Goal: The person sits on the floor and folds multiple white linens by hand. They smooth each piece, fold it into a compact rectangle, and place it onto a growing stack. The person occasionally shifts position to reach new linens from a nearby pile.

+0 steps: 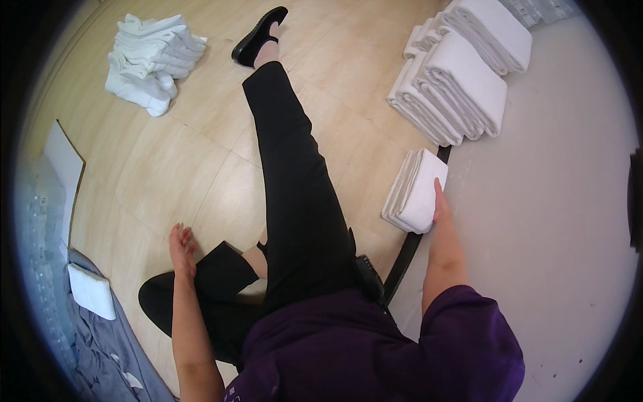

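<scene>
My right hand (440, 203) is at the wall-side edge of a small stack of folded white towels (419, 193). Its thumb lies along the cloth, while the other fingers are hidden behind the stack. My left hand (182, 248) hangs near my bent knee with its fingers loosely apart and nothing in them. Beyond the small stack, larger folded white towels (459, 85) stand in a tight row along the wall. A looser pile of white towels (150, 55) lies on the floor at the upper left.
A pale wall (547, 201) with a black baseboard (404, 259) runs down the right. At left are plastic-wrapped packs (42, 221), a white board (65, 173) and grey fabric (103, 336) bearing one folded white towel (93, 291). My outstretched leg (296, 166) crosses the tiled floor (176, 166).
</scene>
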Action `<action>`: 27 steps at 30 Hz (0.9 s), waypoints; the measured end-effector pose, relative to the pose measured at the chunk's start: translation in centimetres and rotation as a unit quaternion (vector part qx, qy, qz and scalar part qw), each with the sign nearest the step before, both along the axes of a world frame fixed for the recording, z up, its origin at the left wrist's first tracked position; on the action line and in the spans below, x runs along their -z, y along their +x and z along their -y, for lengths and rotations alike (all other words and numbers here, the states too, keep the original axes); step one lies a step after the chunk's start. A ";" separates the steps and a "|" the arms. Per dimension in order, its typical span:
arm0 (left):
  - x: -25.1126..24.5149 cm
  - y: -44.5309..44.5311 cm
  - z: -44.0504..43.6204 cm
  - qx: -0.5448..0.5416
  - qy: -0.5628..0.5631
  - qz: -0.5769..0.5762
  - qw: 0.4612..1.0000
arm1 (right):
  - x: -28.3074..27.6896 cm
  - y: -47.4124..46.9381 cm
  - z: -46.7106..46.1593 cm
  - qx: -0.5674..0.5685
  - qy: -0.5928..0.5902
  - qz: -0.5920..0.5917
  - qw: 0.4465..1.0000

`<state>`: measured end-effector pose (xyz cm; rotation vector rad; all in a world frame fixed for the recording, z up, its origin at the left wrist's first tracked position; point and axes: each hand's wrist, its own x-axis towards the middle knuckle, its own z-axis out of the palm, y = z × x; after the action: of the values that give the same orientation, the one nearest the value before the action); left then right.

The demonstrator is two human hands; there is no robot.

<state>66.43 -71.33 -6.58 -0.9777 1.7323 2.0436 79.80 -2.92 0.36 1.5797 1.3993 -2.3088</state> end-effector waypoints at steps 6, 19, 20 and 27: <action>-0.6 0.0 -0.5 0.026 -0.006 0.006 1.000 | -0.4 1.3 -0.7 0.028 0.011 -0.015 0.999; -1.3 0.1 -0.9 0.067 -0.031 0.010 0.997 | 0.9 0.8 -0.6 0.045 0.228 0.087 0.969; -1.4 0.1 -0.9 0.068 -0.027 0.008 0.997 | 0.4 0.4 -0.5 0.012 0.279 0.123 0.952; -1.4 -0.2 -1.7 0.024 -0.042 0.014 0.999 | 0.7 -1.9 1.0 -0.104 0.737 0.250 0.620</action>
<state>66.22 -69.64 -5.18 -0.9750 1.8214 1.9323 77.88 -3.97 -0.38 1.6213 3.1037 -0.0034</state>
